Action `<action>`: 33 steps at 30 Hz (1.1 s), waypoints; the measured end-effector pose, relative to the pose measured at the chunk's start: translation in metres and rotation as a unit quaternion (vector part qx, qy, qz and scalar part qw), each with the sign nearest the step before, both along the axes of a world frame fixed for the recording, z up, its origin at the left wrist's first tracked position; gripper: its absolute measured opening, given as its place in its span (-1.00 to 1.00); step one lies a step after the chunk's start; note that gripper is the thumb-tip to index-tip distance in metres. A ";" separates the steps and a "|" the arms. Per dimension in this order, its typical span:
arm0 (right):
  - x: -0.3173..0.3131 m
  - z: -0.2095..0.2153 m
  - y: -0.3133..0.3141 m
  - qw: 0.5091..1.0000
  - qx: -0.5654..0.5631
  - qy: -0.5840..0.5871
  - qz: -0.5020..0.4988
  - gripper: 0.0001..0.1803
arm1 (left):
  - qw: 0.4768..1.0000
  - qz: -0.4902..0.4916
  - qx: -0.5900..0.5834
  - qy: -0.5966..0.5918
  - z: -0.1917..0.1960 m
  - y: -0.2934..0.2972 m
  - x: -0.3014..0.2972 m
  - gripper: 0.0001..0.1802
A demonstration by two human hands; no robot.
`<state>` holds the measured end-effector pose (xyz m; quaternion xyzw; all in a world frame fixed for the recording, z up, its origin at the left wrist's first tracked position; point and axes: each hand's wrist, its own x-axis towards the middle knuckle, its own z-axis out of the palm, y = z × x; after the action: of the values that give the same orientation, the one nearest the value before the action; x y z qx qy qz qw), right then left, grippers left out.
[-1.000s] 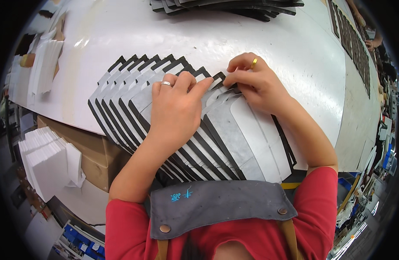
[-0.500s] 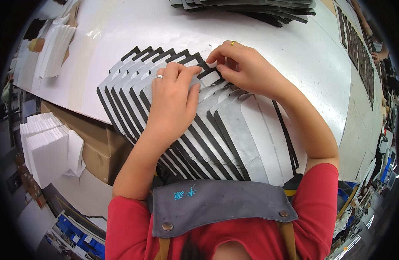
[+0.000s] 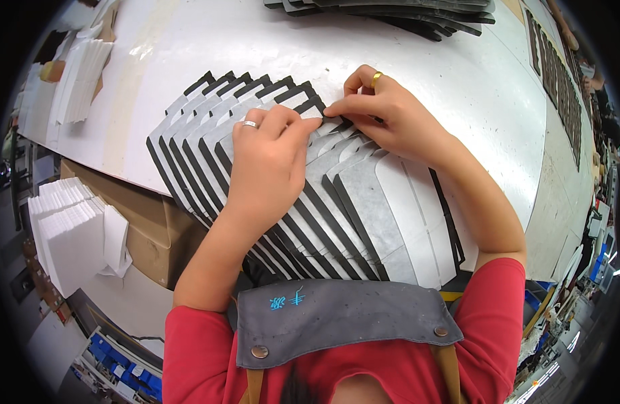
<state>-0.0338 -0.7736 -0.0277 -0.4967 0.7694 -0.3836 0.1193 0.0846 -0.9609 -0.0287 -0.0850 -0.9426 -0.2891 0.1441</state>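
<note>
A fanned row of flat grey-and-white panels with black edge strips (image 3: 374, 205) lies overlapped in front of me, reaching over the table's near edge. My left hand (image 3: 266, 158), with a silver ring, rests over the middle of the row, its thumb and forefinger pinched at the black-edged corner of one panel. Close to its right, my right hand (image 3: 400, 114), with a gold ring, pinches the same corner's black edge between thumb and forefinger. The fingertips nearly meet there and partly cover the strip. How the panels are fixed underneath is hidden.
Another stack of dark panels (image 3: 390, 10) lies at the table's far side. White sheets (image 3: 84, 81) stand at the far left. Left of me, folded white pieces (image 3: 71, 236) sit beside a brown cardboard box (image 3: 152, 222). A rack of dark strips (image 3: 555, 87) is at the right.
My right hand has come down slightly and closed thumb and forefinger on the panel's corner. My left hand has shifted down a little, its forefinger and thumb drawing together.
</note>
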 end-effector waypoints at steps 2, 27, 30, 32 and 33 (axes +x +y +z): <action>0.004 -0.003 0.004 0.996 0.007 0.086 -0.009 -0.64 | 0.998 -0.004 -0.051 0.023 0.000 0.002 0.001 -0.74; 0.015 -0.003 0.014 0.995 -0.010 0.053 -0.078 -0.66 | 0.997 -0.018 -0.066 0.035 -0.001 0.002 0.000 -0.69; 0.018 -0.004 0.013 0.994 -0.012 0.066 -0.082 -0.65 | 0.997 -0.017 -0.064 0.039 -0.001 0.003 0.000 -0.69; 0.021 -0.003 0.013 0.989 0.004 0.124 -0.075 -0.64 | 0.997 -0.017 -0.064 0.042 -0.002 0.002 0.000 -0.69; 0.021 -0.003 0.013 0.985 0.012 0.154 -0.072 -0.63 | 0.997 -0.017 -0.064 0.040 -0.002 0.002 -0.001 -0.69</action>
<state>-0.0126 -0.7603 -0.0306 -0.4918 0.8169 -0.3006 -0.0226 0.0841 -0.9584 -0.0309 -0.1216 -0.9508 -0.2274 0.1714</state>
